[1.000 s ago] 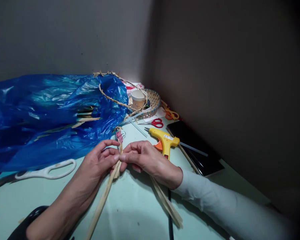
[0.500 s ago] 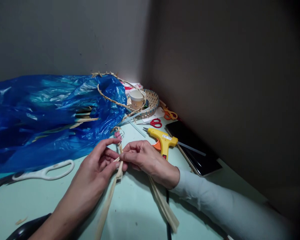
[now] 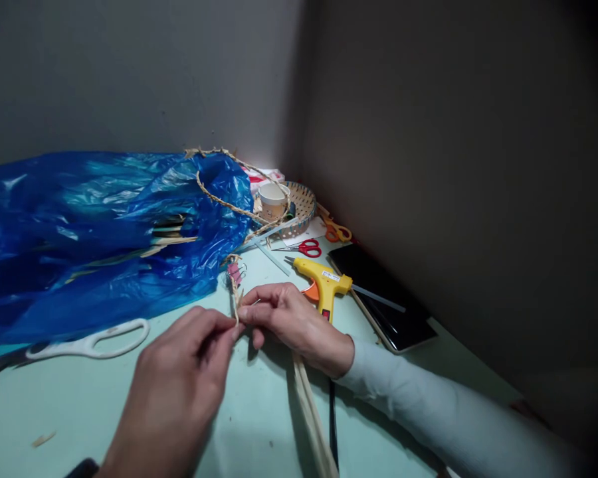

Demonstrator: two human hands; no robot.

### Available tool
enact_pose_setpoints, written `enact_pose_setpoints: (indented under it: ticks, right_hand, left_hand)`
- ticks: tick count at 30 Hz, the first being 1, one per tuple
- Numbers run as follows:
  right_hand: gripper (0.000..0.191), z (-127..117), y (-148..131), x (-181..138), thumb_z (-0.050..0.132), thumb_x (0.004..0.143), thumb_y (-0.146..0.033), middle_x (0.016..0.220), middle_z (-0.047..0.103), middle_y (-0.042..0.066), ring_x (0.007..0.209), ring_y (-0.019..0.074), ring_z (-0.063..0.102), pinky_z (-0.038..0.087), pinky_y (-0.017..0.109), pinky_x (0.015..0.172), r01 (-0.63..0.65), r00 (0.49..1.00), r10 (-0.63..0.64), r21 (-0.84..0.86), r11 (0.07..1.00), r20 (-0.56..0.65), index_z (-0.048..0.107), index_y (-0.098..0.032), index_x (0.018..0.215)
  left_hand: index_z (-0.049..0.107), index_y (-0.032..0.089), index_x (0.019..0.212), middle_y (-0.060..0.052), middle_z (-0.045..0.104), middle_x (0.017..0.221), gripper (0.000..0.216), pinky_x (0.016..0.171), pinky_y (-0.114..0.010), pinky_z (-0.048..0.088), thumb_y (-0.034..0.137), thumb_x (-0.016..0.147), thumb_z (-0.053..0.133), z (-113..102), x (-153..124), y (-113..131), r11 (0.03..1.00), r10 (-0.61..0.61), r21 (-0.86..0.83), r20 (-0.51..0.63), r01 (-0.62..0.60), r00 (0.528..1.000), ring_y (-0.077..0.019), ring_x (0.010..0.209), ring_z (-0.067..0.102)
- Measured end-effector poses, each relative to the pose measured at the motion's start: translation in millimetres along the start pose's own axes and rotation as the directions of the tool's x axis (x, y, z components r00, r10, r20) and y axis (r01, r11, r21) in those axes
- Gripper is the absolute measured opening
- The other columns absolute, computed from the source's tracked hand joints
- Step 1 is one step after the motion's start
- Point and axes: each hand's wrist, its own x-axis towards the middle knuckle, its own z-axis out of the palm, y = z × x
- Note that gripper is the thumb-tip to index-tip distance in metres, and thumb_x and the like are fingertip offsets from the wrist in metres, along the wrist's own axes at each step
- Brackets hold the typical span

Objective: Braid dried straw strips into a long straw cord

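A pale cord point(image 3: 235, 300) of twisted or braided dried plant fibre hangs down from a pink binder clip point(image 3: 236, 273) on the table. My left hand point(image 3: 177, 385) pinches a fibre strand at the cord's lower end. Close beside it, my right hand point(image 3: 296, 325) pinches the cord between thumb and forefinger. From under the right hand a long, flat fibre strip point(image 3: 311, 418) runs toward the near edge of the picture. The strand's path inside the left fist is hidden.
A blue plastic bag point(image 3: 104, 226) with fibre strips fills the far left. White-handled scissors point(image 3: 114, 337) lie before it. Right of my hands are a yellow glue gun point(image 3: 323, 275), red scissors point(image 3: 309, 248) and a black tablet-like device point(image 3: 389, 299). A cup point(image 3: 273, 199) stands in a woven basket point(image 3: 306, 202).
My left hand has turned and drawn nearer, its fingers closing into a pinch. The strip that hung below it is no longer visible. My right hand stays almost in place.
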Motion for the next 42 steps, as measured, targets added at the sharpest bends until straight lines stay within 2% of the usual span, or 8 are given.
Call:
enact_pose_setpoints:
  ticks: [5, 12, 18, 20, 24, 30, 36, 42]
  right_hand:
    - [0.013, -3, 2, -2, 0.055, 0.086, -0.012, 0.047, 0.056, -0.005, 0.041, 0.0037, 0.041, 0.031, 0.016, 0.047, -0.043, 0.998, 0.041, 0.062, 0.997, 0.044, 0.062, -0.013, 0.075]
    - [0.007, -5, 4, -1, 0.062, 0.082, -0.016, 0.056, 0.053, -0.004, 0.048, 0.0046, 0.042, 0.025, 0.017, 0.046, -0.020, 0.999, 0.016, 0.103, 0.994, 0.038, 0.061, -0.012, 0.076]
    - [0.010, -4, 4, -2, 0.061, 0.083, -0.020, 0.065, 0.059, -0.002, 0.047, 0.0045, 0.034, 0.021, 0.020, 0.045, -0.020, 0.998, 0.016, 0.086, 0.996, 0.054, 0.059, -0.013, 0.075]
    - [0.014, -3, 2, -3, 0.057, 0.087, -0.019, 0.067, 0.060, -0.001, 0.049, 0.0051, 0.037, 0.023, 0.020, 0.046, -0.024, 0.997, 0.018, 0.066, 0.998, 0.081, 0.059, -0.013, 0.075]
    - [0.015, -3, 0, -4, 0.050, 0.092, -0.017, 0.067, 0.058, -0.001, 0.051, 0.0065, 0.040, 0.028, 0.019, 0.050, -0.023, 0.995, 0.025, -0.026, 0.999, 0.099, 0.058, -0.014, 0.080]
    - [0.019, -8, -2, -11, 0.050, 0.091, -0.015, 0.082, 0.070, 0.006, 0.072, 0.0132, 0.057, 0.037, 0.024, 0.067, 0.273, 0.955, -0.281, -0.669, 0.691, 0.099, 0.069, -0.013, 0.090]
    - [0.023, -1, -1, -23, 0.047, 0.093, -0.022, 0.066, 0.064, 0.006, 0.056, 0.0131, 0.051, 0.028, 0.025, 0.056, 0.187, 0.943, -0.327, -0.918, 0.349, 0.067, 0.064, -0.014, 0.080]
    - [0.024, 0, -2, -24, 0.047, 0.093, -0.025, 0.062, 0.060, 0.004, 0.051, 0.0120, 0.045, 0.023, 0.027, 0.054, 0.160, 0.943, -0.331, -0.925, 0.344, 0.040, 0.063, -0.014, 0.079]
  left_hand:
    - [0.068, 0.014, 0.094, -0.003, 0.058, 0.069, 0.020, 0.061, -0.030, 0.045, 0.014, 0.093, 0.047, 19, -15, -6, 0.804, 0.490, 0.418, -0.066, -0.422, 0.869, -0.0173, 0.060, 0.058]
    - [0.063, 0.005, 0.108, -0.014, 0.067, 0.092, 0.022, 0.079, -0.034, 0.050, 0.009, 0.092, 0.050, 25, -19, -12, 0.660, 0.664, 0.485, -0.018, -0.574, 0.747, -0.0230, 0.083, 0.063]
    - [0.067, 0.023, 0.093, -0.003, 0.067, 0.091, 0.017, 0.076, -0.032, 0.046, 0.037, 0.089, 0.058, 2, 5, -10, 0.999, -0.036, -0.028, -0.125, 0.032, 0.992, -0.0209, 0.084, 0.062]
    - [0.067, 0.023, 0.101, -0.003, 0.067, 0.089, 0.025, 0.076, -0.033, 0.047, 0.042, 0.085, 0.061, 0, 16, -13, 0.906, -0.254, -0.321, 0.109, 0.276, 0.961, -0.0222, 0.084, 0.063]
    - [0.068, 0.016, 0.096, 0.003, 0.056, 0.065, 0.023, 0.046, -0.021, 0.031, 0.036, 0.083, 0.067, 8, 29, -23, 0.462, -0.174, -0.665, 0.581, 0.587, 0.795, -0.0070, 0.047, 0.041]
    - [0.063, 0.013, 0.092, 0.006, 0.049, 0.061, 0.036, 0.043, -0.019, 0.011, 0.039, 0.071, 0.077, 13, 29, -17, 0.437, -0.259, -0.655, 0.565, 0.616, 0.784, -0.0026, 0.046, 0.022]
    - [0.056, 0.016, 0.080, 0.011, 0.042, 0.047, 0.036, 0.041, -0.018, 0.012, 0.046, 0.067, 0.072, 15, 24, -9, 0.540, -0.353, -0.590, 0.489, 0.600, 0.798, -0.0037, 0.040, 0.024]
    - [0.059, 0.018, 0.067, 0.004, 0.056, 0.051, 0.019, 0.045, -0.021, 0.024, 0.034, 0.075, 0.065, 18, 20, -12, 0.768, -0.345, -0.451, 0.304, 0.454, 0.888, -0.0089, 0.044, 0.038]
